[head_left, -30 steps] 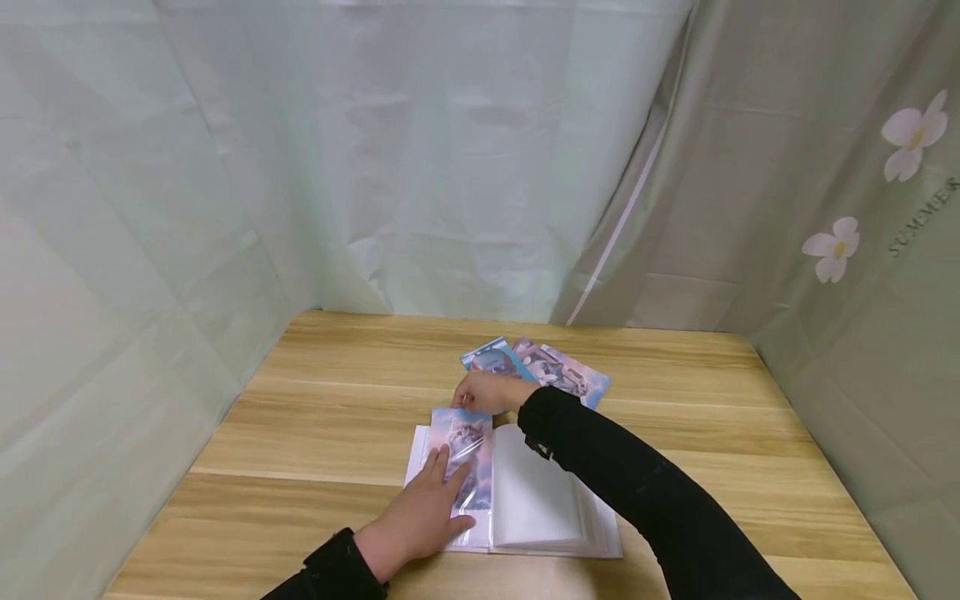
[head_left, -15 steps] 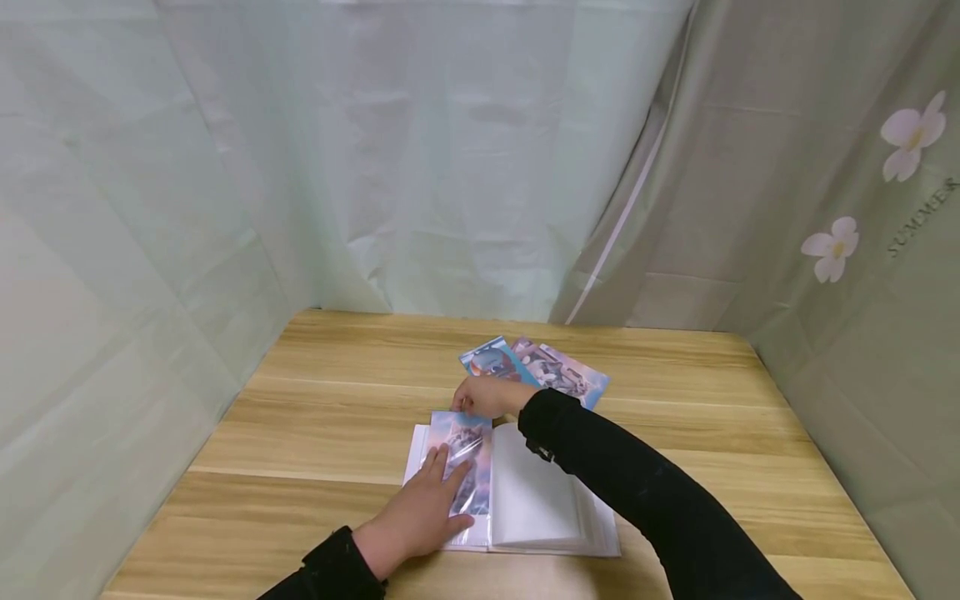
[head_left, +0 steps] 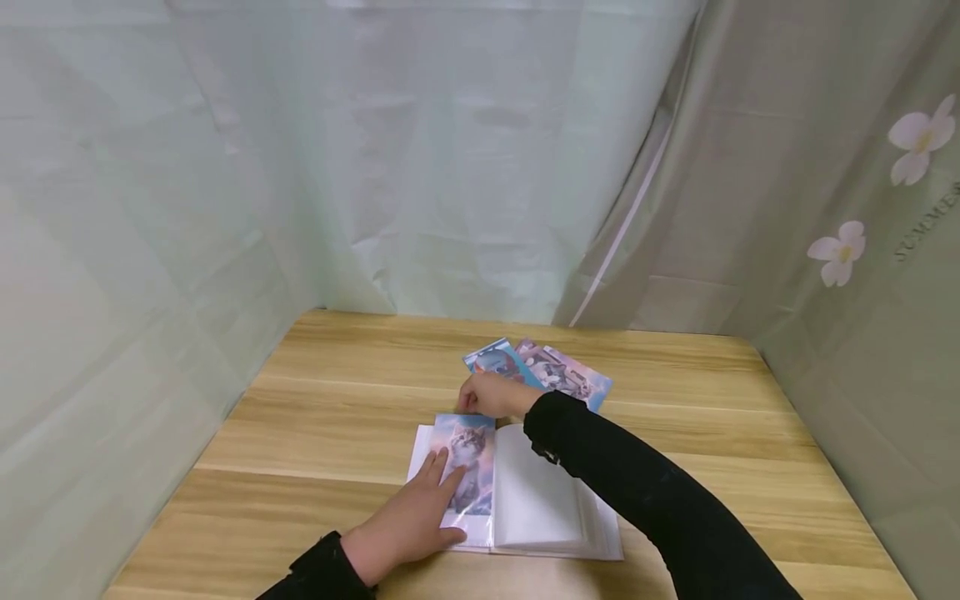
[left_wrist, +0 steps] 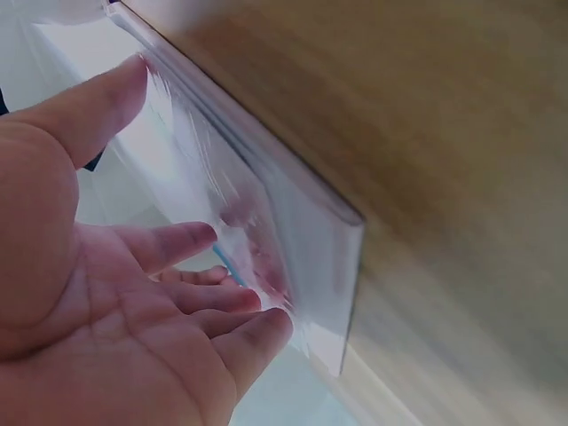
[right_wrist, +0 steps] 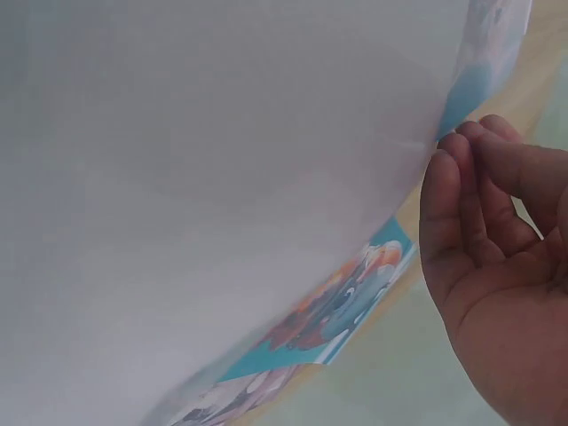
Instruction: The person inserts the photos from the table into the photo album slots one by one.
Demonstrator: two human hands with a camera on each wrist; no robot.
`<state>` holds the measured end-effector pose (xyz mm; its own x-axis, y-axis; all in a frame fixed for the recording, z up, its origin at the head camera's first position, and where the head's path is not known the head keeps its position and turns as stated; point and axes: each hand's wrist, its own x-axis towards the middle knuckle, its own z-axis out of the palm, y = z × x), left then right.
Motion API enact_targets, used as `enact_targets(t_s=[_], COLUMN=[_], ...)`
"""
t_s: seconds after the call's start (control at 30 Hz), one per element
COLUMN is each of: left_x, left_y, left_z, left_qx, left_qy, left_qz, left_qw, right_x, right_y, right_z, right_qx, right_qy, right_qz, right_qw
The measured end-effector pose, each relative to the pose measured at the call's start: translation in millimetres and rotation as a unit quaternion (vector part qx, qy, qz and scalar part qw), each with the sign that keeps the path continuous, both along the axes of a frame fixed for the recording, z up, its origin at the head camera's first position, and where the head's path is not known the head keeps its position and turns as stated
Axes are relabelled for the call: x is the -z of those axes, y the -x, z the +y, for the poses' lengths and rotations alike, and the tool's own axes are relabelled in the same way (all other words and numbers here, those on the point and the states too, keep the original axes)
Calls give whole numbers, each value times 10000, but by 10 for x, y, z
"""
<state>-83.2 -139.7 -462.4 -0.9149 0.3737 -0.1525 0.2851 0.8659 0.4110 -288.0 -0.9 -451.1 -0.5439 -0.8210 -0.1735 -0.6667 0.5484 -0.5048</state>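
A photo album (head_left: pixel 536 492) lies spread on the table in the head view. On its left page a kitten picture card (head_left: pixel 474 454) sits mostly inside a clear sleeve, its top edge sticking out past the page. My left hand (head_left: pixel 416 517) rests with extended fingers on that page, over the card's left part; the left wrist view shows these fingers (left_wrist: pixel 244 333) along the sleeve. At the card's top edge, my right hand (head_left: pixel 491 394) pinches with thumb and fingertips bunched together. The right wrist view has this hand (right_wrist: pixel 506 222) at the card's corner.
Behind the album lie more picture cards: a blue one (head_left: pixel 498 358) and a pink one with kittens (head_left: pixel 566 375), partly covered by my right hand and sleeve. Pale curtains (head_left: pixel 465 167) stand around the wooden table (head_left: pixel 315 400).
The kitten card has slid slightly further down into the sleeve. My left hand has shifted a little left and down; the right hand stays at the card's top edge.
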Motion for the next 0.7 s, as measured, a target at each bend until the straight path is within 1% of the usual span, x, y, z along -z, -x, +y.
enact_targets(t_s=[0.07,0.3,0.5,0.7], left_x=[6,18,34,24], left_y=[-3,-52,-82,-78], left_z=[-25,-109,-136,-143], left_qx=[-15,-133,-263,-334], left_qy=[-48,-270,-427,-485], left_qz=[-88,-216,-279,-325], left_qw=[9999,9993,9984,9977], right_x=[-1,47,68,77], right_y=[4,-14,-36,-24], right_z=[4,11,17,0], right_qx=[40,197,370,303], right_qy=[-14,-8,-86,-17], right_qz=[78,-159,-256,-216], right_qw=[10000,9997,9989,9993])
